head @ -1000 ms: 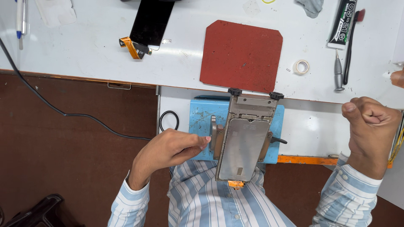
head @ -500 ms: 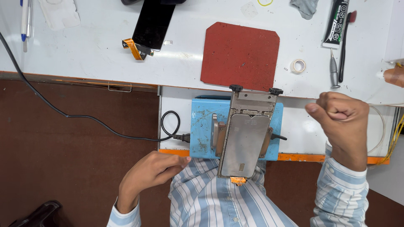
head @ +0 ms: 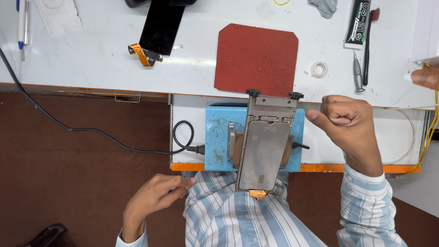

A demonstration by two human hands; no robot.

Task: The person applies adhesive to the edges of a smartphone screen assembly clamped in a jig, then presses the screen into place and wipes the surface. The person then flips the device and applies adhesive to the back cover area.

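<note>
white desk (head: 91, 68) fills the top of the view, and everything below is placed from the metal clamp fixture (head: 264, 145) at centre. behind the fixture lies a dark red mat (head: 256, 57), and under it sits a blue heating pad (head: 218, 137) with a black cable (head: 91, 137) running off to its left. the fixture's long axis runs from the desk edge back toward the person's striped shirt. just right of the fixture, level with its upper end and not touching it, the right hand (head: 347, 121) is curled into a fist; whether it grips anything cannot be told. the left hand (head: 157, 194) hangs lower left of the fixture, loosely half open, holding nothing visible, against the shirt. the right hand is nearer. a small tape roll (head: 319, 68) lies behind and right of the fixture.
</note>
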